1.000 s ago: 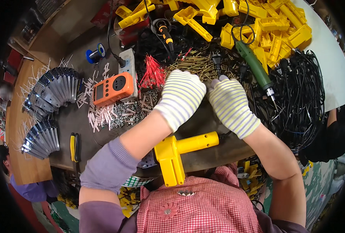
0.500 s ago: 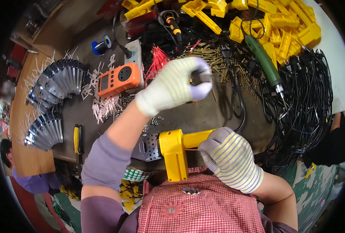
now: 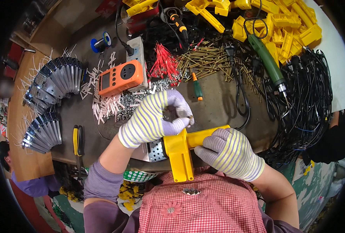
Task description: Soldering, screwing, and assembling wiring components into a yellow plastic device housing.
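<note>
Strips: fanned metal, wires trailing, at ten o'clock from the housing, with twelve pointing up the bench.
Pliers: nine o'clock, yellow and black, nothing in my grip near them.
Meter: orange, between ten and eleven, by the block of sockets.
Left hand: between ten and eleven, just above the housing; thumb and forefinger pinch a small piece, too small for me to name.
Plate: perforated metal, touching the housing at nine.
Housing: yellow, at the bench's near edge, block toward six, handle toward two to three. I judge the step in hand to be bringing the piece to it; the next move calls for a steady housing and a careful line-up.
Screwdriver: just past twelve, lying loose.
Screws: brass pile beyond it.
Right hand: three o'clock, fingers curled against the handle; I can't tell how firmly, or whether they hide anything.
Driver: green, between one and two.
Cables: black heap, two o'clock.
</note>
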`<state>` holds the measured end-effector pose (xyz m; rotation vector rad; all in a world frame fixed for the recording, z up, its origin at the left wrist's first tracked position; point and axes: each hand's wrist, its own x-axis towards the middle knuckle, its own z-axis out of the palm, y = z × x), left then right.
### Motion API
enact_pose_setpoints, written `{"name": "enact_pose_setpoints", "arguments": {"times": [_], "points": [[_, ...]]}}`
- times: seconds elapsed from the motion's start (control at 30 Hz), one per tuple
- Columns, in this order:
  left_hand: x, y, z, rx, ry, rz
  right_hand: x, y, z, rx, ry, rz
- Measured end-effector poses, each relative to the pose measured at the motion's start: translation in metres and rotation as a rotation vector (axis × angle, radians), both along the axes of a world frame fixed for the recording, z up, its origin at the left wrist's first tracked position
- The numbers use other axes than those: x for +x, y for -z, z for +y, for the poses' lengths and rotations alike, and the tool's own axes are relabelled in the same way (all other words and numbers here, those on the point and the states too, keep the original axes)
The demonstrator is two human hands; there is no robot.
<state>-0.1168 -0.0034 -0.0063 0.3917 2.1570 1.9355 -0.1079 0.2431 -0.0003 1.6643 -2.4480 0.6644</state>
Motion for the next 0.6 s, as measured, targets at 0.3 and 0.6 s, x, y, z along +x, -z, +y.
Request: {"name": "enact_pose_setpoints", "arguments": {"times": [0.3, 0.6], "points": [[0.006, 0.003, 0.012, -0.272, 0.028, 0.362, 0.005, -0.006, -0.005, 0.112, 0.035, -0.075], [0.006, 0.000, 0.017, -0.295, 0.004, 0.489, 0.002, -0.005, -0.017, -0.039, -0.194, -0.028]]}}
